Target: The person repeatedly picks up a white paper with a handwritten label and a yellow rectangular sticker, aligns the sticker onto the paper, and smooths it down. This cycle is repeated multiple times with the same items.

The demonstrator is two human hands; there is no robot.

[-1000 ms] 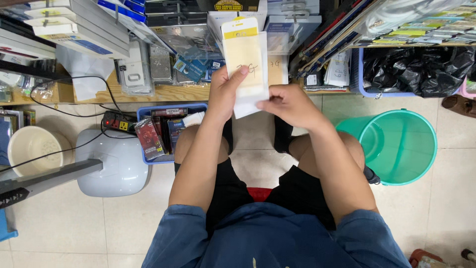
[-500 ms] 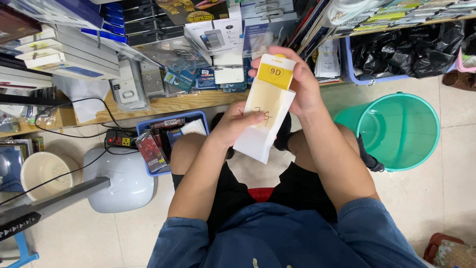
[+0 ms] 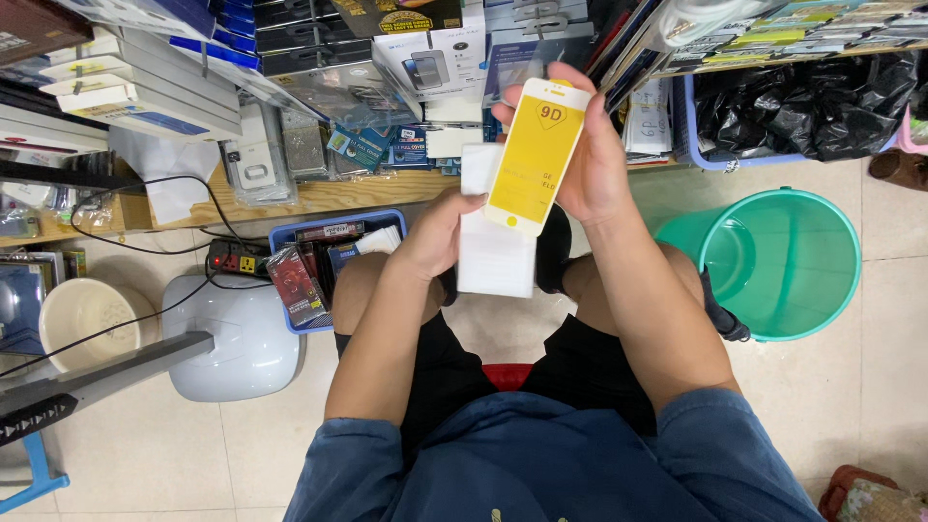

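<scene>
Yellow-printed sheet [image 3: 535,159] now drawn out of white sleeve [image 3: 495,227], pinched by right hand [image 3: 590,155]; sleeve gripped by left hand [image 3: 440,237], probably empty.

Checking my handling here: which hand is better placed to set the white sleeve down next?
Probably the left hand: it alone holds the white sleeve, low above the knees. The right hand is higher, its fingers wrapped around the yellow-faced screen protector.
</scene>
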